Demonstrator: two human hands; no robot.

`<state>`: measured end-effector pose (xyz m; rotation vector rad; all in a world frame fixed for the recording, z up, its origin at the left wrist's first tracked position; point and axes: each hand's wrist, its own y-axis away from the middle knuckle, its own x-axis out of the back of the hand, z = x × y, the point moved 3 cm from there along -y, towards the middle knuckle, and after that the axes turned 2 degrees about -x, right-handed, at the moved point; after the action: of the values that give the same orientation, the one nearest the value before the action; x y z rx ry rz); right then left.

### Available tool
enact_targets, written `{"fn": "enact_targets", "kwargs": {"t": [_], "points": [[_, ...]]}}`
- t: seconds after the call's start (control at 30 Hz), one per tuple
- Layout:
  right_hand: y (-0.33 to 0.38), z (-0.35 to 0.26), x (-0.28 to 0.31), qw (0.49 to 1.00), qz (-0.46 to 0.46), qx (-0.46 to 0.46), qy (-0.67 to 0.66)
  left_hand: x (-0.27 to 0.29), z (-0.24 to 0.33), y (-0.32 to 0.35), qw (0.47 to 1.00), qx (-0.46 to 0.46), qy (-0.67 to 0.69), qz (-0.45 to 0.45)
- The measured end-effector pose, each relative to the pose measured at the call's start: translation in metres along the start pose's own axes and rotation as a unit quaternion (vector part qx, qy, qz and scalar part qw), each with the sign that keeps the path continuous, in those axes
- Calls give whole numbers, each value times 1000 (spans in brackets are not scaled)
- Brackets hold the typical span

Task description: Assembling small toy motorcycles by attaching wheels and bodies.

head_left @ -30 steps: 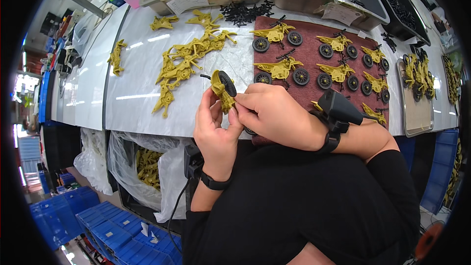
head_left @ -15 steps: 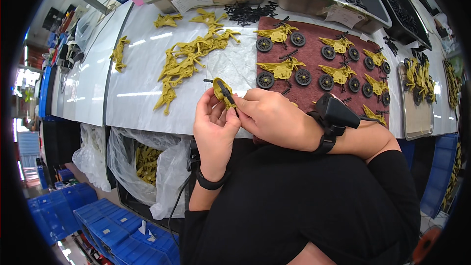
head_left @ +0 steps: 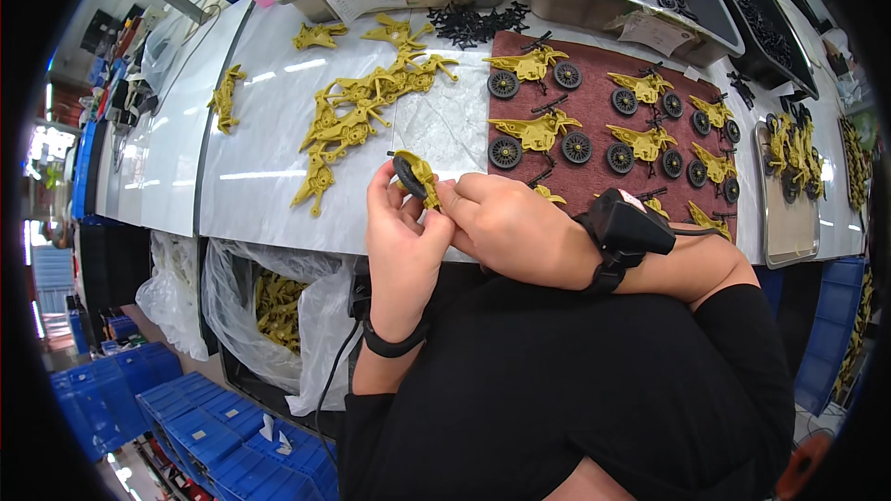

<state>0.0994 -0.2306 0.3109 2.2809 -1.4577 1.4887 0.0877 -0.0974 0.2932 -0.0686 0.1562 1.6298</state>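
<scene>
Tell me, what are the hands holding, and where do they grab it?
Both hands, left hand and right hand, pinch a yellow plastic toy motorbike body with one black wheel, gripping its lower end.

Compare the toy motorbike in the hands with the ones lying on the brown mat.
The toy motorbike in the left hand and right hand shows one black wheel; each finished motorbike on the brown mat shows two. The first is held above the table edge; the others lie flat in rows. Both are yellow.

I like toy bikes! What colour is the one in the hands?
Yellow toy motorbike with a black wheel, head view.
</scene>
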Motion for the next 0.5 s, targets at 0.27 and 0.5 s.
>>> {"fn": "enact_targets", "kwargs": {"t": [0.27,0.5], "points": [[-8,9,-7,1000,-12,-12,12,9,-16,-8,994,18,-79,67],[-14,19,-11,994,60,-56,-68,5,-15,-14,999,-10,-24,25]]}}
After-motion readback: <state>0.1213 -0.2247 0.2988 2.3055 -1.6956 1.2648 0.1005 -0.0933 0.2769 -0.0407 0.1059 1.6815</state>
